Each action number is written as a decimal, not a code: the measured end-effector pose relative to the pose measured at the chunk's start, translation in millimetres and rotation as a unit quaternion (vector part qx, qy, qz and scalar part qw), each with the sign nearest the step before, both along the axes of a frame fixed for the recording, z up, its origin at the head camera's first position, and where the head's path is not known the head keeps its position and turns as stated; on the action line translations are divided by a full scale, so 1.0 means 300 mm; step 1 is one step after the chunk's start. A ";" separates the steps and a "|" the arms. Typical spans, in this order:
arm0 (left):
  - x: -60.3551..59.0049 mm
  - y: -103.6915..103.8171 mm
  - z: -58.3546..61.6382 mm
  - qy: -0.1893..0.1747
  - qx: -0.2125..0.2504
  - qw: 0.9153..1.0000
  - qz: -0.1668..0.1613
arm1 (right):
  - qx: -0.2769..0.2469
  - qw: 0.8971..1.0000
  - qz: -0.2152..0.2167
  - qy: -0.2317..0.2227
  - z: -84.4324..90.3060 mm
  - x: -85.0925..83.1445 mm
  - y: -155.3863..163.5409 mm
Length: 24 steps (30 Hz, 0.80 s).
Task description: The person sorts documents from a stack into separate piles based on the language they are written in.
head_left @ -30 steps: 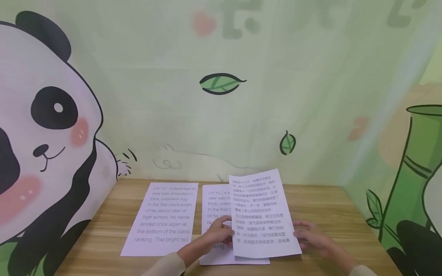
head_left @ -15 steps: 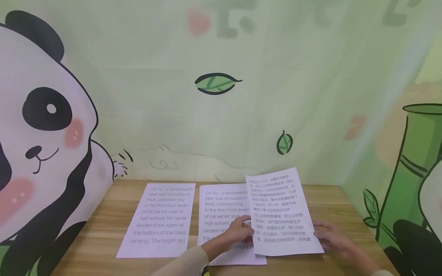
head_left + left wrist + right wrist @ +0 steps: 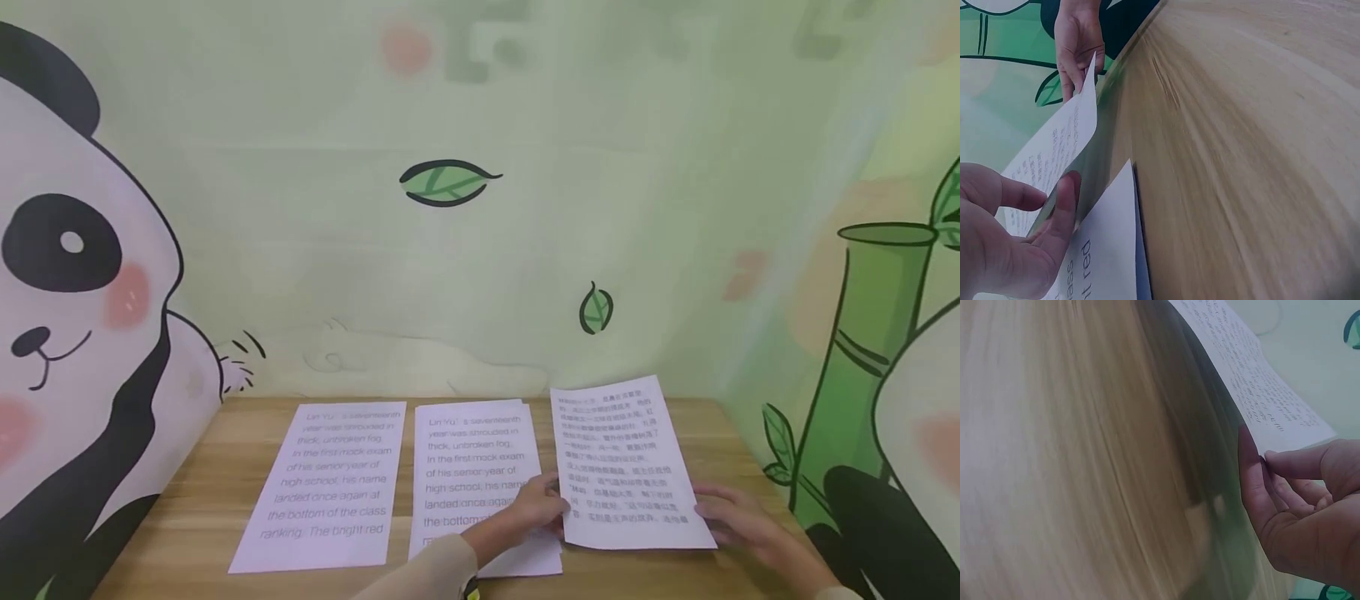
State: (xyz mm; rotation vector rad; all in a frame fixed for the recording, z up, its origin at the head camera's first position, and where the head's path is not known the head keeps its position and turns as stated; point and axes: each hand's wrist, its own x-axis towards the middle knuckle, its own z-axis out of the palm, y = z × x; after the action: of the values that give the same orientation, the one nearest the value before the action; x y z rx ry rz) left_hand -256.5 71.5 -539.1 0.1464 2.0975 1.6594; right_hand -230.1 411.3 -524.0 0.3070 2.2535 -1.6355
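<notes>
While a light sleeve point(image 3: 420, 571) reaches in from the near side, the left hand point(image 3: 538, 505) pinches the left edge of a Chinese-printed sheet point(image 3: 626, 458), its thumb and fingers closed up to the thickness of the paper; the right hand point(image 3: 735, 518) pinches the same sheet near its lower right corner, also with thumb on the printed face and fingers behind; between both hands the sheet is slightly bent, and its near part is raised above the tabletop point(image 3: 213, 479), but I cannot tell whether its far edge touches the wood; just to the left of it, under the left forearm, lies a small stack of English-printed sheets point(image 3: 467, 454), not perfectly aligned, so that a lower one shows at the right side; further left, apart from the stack, one English-printed page point(image 3: 327, 475) lies flat and slightly slanted; behind the tabletop hangs a pale green backdrop point(image 3: 360, 275), on which are drawn a panda point(image 3: 82, 258) at left, two leaves point(image 3: 446, 185) in the middle and green bamboo point(image 3: 855, 350) at right.
</notes>
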 end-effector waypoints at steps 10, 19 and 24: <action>0.011 0.019 -0.013 -0.031 0.056 0.998 -0.025 | 0.053 0.998 -0.025 -0.008 -0.010 0.001 0.002; 0.001 0.053 0.000 -0.031 0.034 0.998 -0.039 | 0.116 0.993 -0.026 -0.004 -0.005 -0.005 0.026; -0.021 0.035 0.011 -0.029 0.013 0.996 -0.089 | 0.146 0.989 -0.014 0.024 -0.001 0.012 0.040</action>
State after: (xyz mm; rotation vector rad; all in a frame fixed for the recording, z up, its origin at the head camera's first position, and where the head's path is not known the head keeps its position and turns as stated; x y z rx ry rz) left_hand -262.7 82.1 -535.7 0.2813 1.9598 1.5673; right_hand -226.6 423.2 -524.2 0.3761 2.5381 -1.3347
